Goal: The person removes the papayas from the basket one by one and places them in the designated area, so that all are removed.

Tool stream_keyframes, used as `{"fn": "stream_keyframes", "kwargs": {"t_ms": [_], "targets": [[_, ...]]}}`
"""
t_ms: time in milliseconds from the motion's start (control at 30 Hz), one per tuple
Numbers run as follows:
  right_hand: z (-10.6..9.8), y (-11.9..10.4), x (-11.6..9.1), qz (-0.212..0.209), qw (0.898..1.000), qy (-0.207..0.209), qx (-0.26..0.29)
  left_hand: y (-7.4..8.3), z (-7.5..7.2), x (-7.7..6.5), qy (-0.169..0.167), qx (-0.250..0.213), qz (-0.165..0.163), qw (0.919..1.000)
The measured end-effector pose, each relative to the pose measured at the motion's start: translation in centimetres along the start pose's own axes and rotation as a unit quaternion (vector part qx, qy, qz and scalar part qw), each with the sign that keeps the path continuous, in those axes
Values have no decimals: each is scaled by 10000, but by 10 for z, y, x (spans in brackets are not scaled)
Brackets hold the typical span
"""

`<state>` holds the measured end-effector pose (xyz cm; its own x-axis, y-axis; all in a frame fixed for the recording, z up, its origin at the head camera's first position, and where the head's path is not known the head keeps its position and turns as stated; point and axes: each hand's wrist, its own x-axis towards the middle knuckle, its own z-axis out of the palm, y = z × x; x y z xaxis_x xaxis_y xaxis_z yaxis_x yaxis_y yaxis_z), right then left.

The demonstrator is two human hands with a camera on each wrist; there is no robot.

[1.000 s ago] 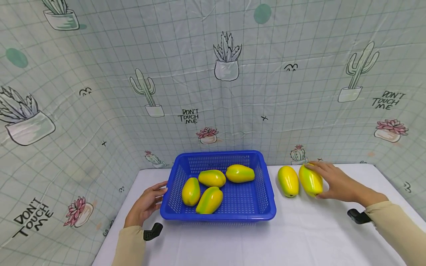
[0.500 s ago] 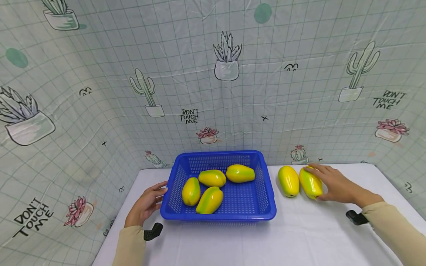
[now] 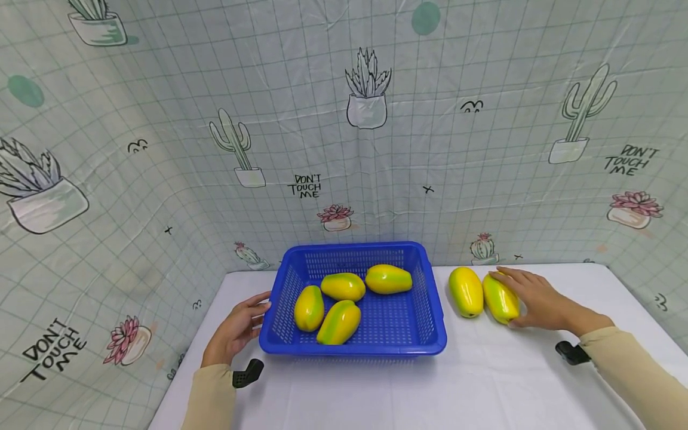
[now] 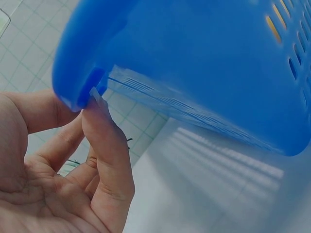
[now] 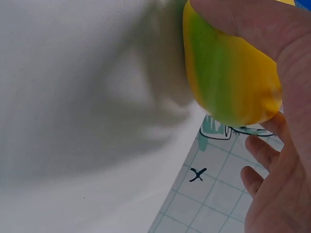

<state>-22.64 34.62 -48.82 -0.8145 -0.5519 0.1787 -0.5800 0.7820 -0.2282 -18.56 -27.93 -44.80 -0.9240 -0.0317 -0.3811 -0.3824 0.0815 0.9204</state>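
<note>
My left hand (image 3: 236,328) is at the left side of a blue plastic basket (image 3: 376,346). In the left wrist view its thumb and index finger pinch the basket's rim (image 4: 73,63). Several shiny yellow-green papayas lie inside, among them one papaya (image 3: 389,279) at the back right. On the right, my right hand (image 3: 540,298) grips another papaya (image 3: 500,298) between thumb and fingers. The right wrist view shows the thumb across this papaya (image 5: 228,77), with some fingers spread below it. One more papaya (image 3: 466,292) lies just left of the gripped one, beside the basket.
A white cloth (image 3: 376,394) covers the table. Behind and to the left hangs a grid-patterned curtain (image 3: 301,137) with cactus prints, close to the basket's back edge. A black wrist device (image 3: 248,374) sits at the left cuff, another device (image 3: 572,352) at the right cuff.
The right hand and the papaya in its grip have shifted slightly towards me. The left hand, the basket and the other papayas have stayed in place.
</note>
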Motion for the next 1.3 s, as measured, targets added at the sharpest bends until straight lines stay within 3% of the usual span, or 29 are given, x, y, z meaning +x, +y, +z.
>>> {"fn": "stream_keyframes", "kwargs": {"t_ms": [200, 967, 1300], "targets": [[-2, -2, 1, 71, 9998, -113, 139, -2, -2, -1, -300, 7, 195, 9994], [-9, -4, 2, 150, 9995, -241, 145, -3, -3, 2, -254, -40, 185, 9995], [-23, -13, 5, 16, 9999, -145, 41, -3, -3, 2, -235, -11, 154, 9996]]}}
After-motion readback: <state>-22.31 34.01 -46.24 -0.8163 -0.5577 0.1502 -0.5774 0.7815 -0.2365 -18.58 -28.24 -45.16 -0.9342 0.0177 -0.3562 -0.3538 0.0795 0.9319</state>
